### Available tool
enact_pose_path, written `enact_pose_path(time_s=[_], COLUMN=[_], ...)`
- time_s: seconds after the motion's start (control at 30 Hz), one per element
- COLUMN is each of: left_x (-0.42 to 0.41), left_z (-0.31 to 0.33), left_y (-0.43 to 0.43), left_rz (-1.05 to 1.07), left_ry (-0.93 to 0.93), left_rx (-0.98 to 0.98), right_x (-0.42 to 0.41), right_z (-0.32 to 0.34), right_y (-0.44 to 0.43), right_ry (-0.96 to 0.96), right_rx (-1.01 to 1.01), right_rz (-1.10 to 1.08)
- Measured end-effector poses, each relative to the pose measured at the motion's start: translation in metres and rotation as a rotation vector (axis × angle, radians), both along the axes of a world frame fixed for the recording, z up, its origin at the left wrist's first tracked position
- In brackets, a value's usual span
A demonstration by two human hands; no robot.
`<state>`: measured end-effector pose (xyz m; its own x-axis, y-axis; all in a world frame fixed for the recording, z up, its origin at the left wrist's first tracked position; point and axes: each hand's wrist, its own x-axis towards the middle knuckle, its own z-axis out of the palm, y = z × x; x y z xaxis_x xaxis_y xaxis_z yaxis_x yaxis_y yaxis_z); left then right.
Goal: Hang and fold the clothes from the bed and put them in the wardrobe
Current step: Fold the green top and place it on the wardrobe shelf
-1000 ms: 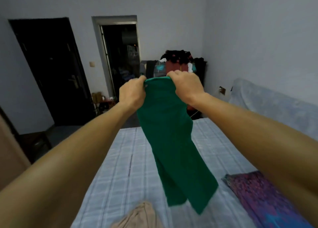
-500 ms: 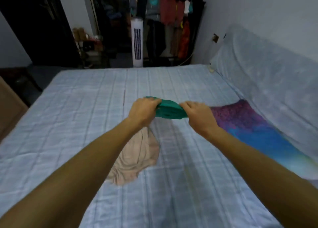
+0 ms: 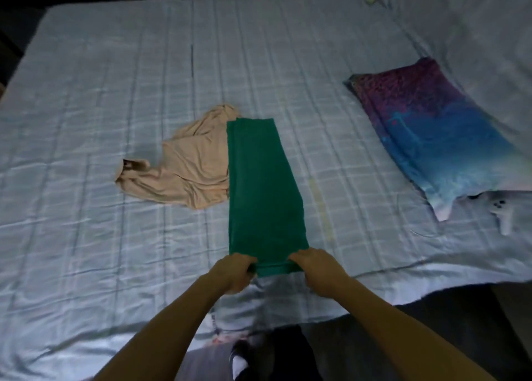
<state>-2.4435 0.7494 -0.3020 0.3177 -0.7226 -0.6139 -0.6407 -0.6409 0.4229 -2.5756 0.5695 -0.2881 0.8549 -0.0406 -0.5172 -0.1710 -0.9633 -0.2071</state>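
A green garment [image 3: 263,190] lies flat in a long strip on the bed [image 3: 86,121], running away from me. My left hand [image 3: 233,272] grips its near left corner and my right hand [image 3: 316,270] grips its near right corner, both at the bed's front edge. A crumpled beige garment [image 3: 184,167] lies just left of the green one, its right side tucked under the green edge.
A purple and blue pillow [image 3: 431,139] lies at the right of the bed. A small white controller [image 3: 502,212] rests on the sheet near the pillow's front corner. The dark floor shows below the bed's front edge, with my foot [image 3: 240,362] there.
The green garment was held up in the air with both hands, then brought down. Now it lies spread flat on the bed, and my view has tilted down onto it.
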Motion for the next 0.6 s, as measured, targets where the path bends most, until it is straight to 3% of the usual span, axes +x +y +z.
enact_pose_path(time_s=[0.07, 0.13, 0.23, 0.3, 0.4, 0.5, 0.6], left_x=[0.013, 0.036, 0.08, 0.101, 0.107, 0.088, 0.07], left_z=[-0.004, -0.006, -0.01, -0.014, -0.035, -0.084, -0.142], left_y=[-0.01, -0.025, -0.049, -0.059, -0.063, -0.053, -0.043], left_rz=[0.012, 0.082, 0.286, 0.385, 0.385, 0.265, 0.056], left_ry=[-0.043, -0.151, -0.37, -0.47, -0.458, -0.361, -0.391], left_rx=[-0.003, -0.083, -0.385, -0.515, -0.484, -0.377, -0.239], right_x=[0.012, 0.036, 0.078, 0.101, 0.112, 0.098, 0.093], right_z=[-0.004, -0.011, -0.018, -0.026, -0.064, -0.113, -0.152], right_y=[-0.009, -0.022, -0.041, -0.049, -0.053, -0.041, -0.036], right_ry=[-0.061, -0.274, -0.452, -0.435, -0.375, -0.228, -0.11], right_rx=[-0.004, -0.077, -0.174, -0.171, -0.147, -0.085, -0.084], right_rz=[-0.023, -0.068, -0.259, -0.316, -0.162, -0.003, -0.018])
